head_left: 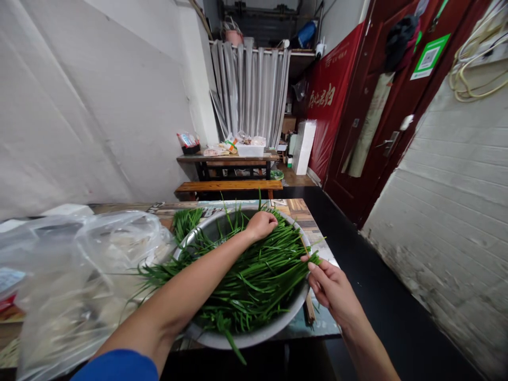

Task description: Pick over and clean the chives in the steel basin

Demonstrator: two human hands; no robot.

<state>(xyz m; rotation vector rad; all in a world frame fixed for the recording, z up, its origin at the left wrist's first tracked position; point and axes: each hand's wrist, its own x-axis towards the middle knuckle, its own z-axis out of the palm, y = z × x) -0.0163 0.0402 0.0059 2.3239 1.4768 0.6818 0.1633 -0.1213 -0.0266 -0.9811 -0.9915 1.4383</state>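
A large metal basin (254, 338) on the table is heaped with long green garlic chives (254, 270). My left hand (262, 225) reaches across to the far side of the heap. Its fingers are curled together close above the leaves, and whatever may be in them is hidden. At the basin's right rim, my right hand (331, 288) pinches the ends of some chives between thumb and fingers. A thin brown stick (305, 244) shows just above those fingertips. Below, a bundle of wooden sticks (309, 309) lies against the basin's right side.
Clear plastic bags (91, 286) with pale contents cover the table's left part. More chives (186, 222) lie behind the basin at left. Beyond stand a wooden bench (230, 186) and another table with a white tub (251, 150). A red door (369, 121) is at right.
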